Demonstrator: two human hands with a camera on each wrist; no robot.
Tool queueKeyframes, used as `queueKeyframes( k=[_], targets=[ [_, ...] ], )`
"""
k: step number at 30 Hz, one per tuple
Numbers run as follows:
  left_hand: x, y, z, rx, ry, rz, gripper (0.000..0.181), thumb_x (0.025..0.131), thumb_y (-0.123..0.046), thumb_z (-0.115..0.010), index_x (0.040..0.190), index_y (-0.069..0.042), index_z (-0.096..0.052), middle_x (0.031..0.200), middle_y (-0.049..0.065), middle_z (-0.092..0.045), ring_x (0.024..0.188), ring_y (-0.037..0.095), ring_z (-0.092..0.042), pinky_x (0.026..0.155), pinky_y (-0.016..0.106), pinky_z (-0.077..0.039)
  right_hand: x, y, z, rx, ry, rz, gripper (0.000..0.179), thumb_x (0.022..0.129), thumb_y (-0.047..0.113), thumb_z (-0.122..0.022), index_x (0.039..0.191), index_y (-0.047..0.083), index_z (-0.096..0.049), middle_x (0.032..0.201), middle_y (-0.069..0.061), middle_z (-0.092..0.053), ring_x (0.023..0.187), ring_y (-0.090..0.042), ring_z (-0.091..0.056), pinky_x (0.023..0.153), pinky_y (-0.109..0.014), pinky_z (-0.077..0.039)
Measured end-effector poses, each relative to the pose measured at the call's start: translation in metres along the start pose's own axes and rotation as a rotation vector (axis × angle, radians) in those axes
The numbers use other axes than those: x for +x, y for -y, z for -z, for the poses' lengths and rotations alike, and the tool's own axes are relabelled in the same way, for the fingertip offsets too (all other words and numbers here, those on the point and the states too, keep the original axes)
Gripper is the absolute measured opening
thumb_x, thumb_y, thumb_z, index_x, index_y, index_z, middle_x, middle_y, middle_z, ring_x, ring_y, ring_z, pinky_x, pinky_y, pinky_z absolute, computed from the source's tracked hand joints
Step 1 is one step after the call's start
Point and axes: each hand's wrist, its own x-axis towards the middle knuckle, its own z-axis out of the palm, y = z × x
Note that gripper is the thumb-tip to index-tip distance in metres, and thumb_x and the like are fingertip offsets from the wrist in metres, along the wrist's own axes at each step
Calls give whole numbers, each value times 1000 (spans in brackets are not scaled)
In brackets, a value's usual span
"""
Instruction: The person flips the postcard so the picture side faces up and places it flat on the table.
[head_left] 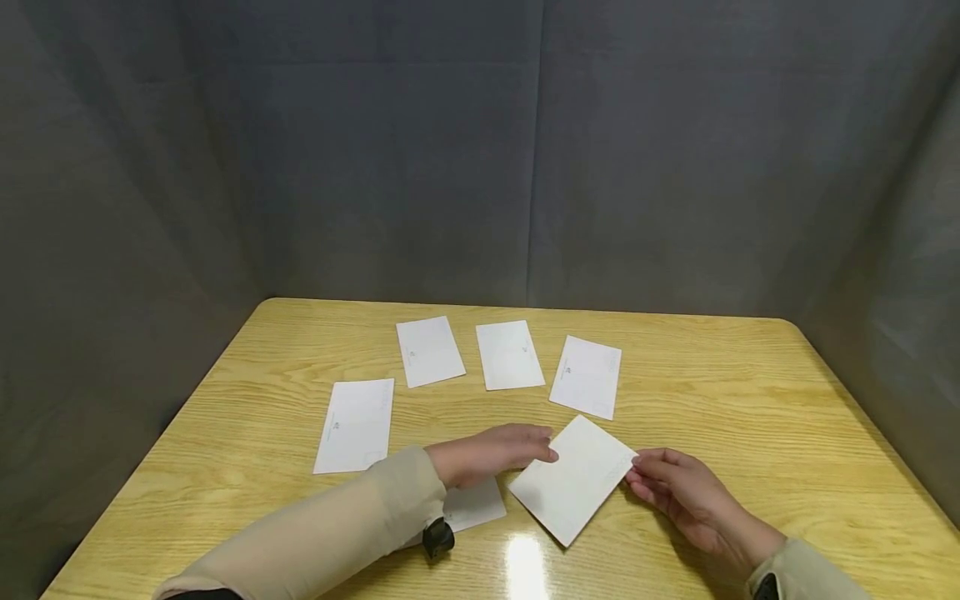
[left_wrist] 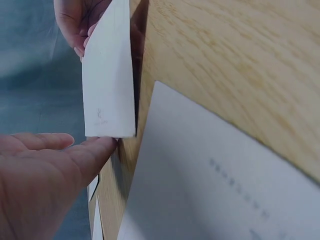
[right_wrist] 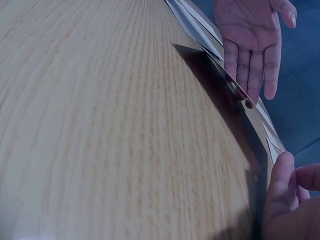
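A white postcard (head_left: 573,479) with faint print is held slightly tilted over the front middle of the table. My right hand (head_left: 686,500) pinches its right corner between thumb and fingers. My left hand (head_left: 495,452) reaches in from the left, its straight fingers at the card's left edge. In the left wrist view, those fingertips (left_wrist: 107,143) meet the near edge of the postcard (left_wrist: 109,80), with the thumb side apart from it. The right wrist view shows the left palm (right_wrist: 247,30) facing me, fingers extended against the card. Another postcard (head_left: 476,506) lies partly hidden beneath my left forearm.
Three white postcards lie in a row toward the back: the left one (head_left: 431,352), the middle one (head_left: 510,356) and the right one (head_left: 587,377). One more postcard (head_left: 356,425) lies at the left. Grey curtains (head_left: 397,167) surround the wooden table (head_left: 720,392).
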Motion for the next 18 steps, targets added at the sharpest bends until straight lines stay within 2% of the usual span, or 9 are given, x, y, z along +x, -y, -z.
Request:
queueKeyframes(
  k=[4, 8, 13, 15, 18],
  targets=[
    [-1, -3, 2, -46, -9, -12, 62, 106, -26, -53, 157, 5, -35, 164, 16, -33, 145, 35, -40, 119, 42, -33, 1, 3, 1, 24, -1, 5, 10, 105, -1, -52, 113, -6, -56, 89, -8, -69, 81, -12, -70, 78, -22, -59],
    [1, -2, 4, -79, -58, -38, 61, 105, -22, -54, 155, 8, -35, 156, 20, -44, 136, 36, -51, 114, 43, -41, 1, 7, 2, 43, -9, 15, 8, 105, 0, -53, 111, -3, -57, 89, -7, -68, 80, -13, -70, 77, -22, -59],
    [1, 3, 5, -39, -128, -46, 49, 104, -15, -57, 147, 7, -49, 145, 19, -56, 129, 32, -56, 105, 45, -49, 0, 11, 3, 39, -25, 15, 11, 106, 1, -51, 115, -5, -53, 92, -8, -67, 83, -12, -69, 79, -22, -58],
    [1, 4, 5, -22, -146, -60, 41, 104, -9, -58, 141, 8, -56, 137, 17, -61, 119, 25, -61, 98, 44, -54, 1, 12, 3, 41, -31, 17, 10, 106, 1, -51, 115, -4, -53, 93, -7, -66, 84, -12, -69, 80, -22, -58],
    [3, 3, 6, -32, -162, -88, 33, 103, 1, -53, 134, 12, -60, 118, 15, -69, 88, 17, -67, 80, 37, -61, 2, 15, 4, 62, -27, 35, 8, 106, 2, -51, 111, -1, -56, 93, -6, -67, 84, -12, -70, 81, -22, -58]
  ],
)
